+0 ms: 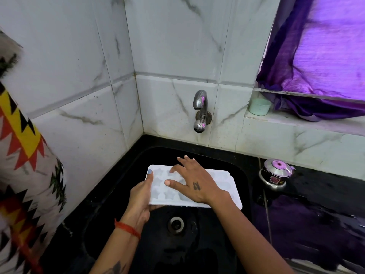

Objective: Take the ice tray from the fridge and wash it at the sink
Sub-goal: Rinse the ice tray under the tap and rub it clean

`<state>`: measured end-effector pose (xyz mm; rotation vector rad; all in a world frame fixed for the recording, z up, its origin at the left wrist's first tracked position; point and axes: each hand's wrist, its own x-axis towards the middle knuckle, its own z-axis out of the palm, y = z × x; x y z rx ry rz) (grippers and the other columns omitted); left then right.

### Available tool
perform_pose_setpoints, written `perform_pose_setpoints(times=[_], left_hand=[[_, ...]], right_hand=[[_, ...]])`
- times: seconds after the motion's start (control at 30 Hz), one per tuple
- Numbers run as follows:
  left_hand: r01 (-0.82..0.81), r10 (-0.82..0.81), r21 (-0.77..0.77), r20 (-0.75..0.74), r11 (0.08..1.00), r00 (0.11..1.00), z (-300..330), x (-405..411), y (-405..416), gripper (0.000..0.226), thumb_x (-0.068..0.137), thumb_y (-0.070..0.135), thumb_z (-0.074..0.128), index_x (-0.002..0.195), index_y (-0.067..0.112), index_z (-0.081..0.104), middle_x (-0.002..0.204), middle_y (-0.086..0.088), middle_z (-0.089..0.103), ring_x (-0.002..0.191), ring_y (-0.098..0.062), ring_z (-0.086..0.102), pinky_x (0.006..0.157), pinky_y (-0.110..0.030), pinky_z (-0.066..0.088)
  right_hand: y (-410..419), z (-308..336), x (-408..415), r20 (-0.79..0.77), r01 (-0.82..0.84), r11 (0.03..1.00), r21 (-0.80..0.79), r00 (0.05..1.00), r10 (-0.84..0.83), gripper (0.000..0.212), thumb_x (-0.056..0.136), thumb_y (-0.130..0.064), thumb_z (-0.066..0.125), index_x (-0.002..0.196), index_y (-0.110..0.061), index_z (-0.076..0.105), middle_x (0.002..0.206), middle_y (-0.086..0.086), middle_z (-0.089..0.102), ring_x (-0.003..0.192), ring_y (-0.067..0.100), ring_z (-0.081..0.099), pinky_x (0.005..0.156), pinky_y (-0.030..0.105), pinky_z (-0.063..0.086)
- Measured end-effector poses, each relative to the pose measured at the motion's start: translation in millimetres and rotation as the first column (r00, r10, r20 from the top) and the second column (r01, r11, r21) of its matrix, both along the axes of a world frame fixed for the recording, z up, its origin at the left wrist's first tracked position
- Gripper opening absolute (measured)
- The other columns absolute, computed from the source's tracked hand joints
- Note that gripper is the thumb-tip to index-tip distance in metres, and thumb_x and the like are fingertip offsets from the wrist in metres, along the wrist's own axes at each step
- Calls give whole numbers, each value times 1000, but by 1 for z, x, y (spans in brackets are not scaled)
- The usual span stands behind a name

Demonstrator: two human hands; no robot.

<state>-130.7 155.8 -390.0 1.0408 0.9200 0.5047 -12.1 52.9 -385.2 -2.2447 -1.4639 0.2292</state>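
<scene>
A white ice tray (227, 186) with star-shaped hollows is held level over the black sink (207, 244). My left hand (141, 198) grips its left edge, thumb on top and fingers underneath. My right hand (194, 182) lies flat on the tray's top with fingers spread and straight. A steel tap (200, 109) sticks out of the tiled wall above the sink; no water is running from it. The sink drain (175, 224) shows below the tray.
A small steel pot with a lid (275, 175) stands on the wet black counter right of the sink. A pale green cup (259, 106) sits on the window ledge under a purple curtain (324, 62). A patterned cloth (23, 165) hangs at the left.
</scene>
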Motion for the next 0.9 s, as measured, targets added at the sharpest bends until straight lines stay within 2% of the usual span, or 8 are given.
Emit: perform_pose_setpoints(times=[0.13,0.5,0.7,0.9], left_hand=[[3,-2,-16,17,1000,1000,0,0,0,34,91,44,53,85,14,66,69,-4,72,58,-19,69,43,-30,54],[24,-24,-23,13,999,1000,3,-1,-4,33,92,44,53,89,14,65,83,-9,71,72,-24,68,51,-34,58],[21,-21,-20,13,1000,1000,8,-3,-6,32,92,44,52,86,15,65,81,-9,70,70,-24,68,45,-30,56],[24,-24,-20,10,1000,1000,8,-4,-5,34,91,45,52,89,14,66,83,-9,71,70,-23,69,46,-31,57]], right_hand=[[1,-4,-2,-14,-2,1000,-24,1000,1,52,89,-62,41,127,-29,52,157,5,22,147,17,6,119,34,1],[1,0,-4,35,24,994,-109,999,-20,56,89,-65,35,131,-29,49,158,5,16,147,16,0,119,33,-6],[3,2,-5,-28,16,994,-105,999,-19,56,90,-63,36,133,-29,49,158,4,16,147,16,0,118,34,-5],[1,2,-3,5,16,994,-109,1000,-16,55,90,-63,35,132,-31,50,158,6,18,147,18,1,119,37,-4]])
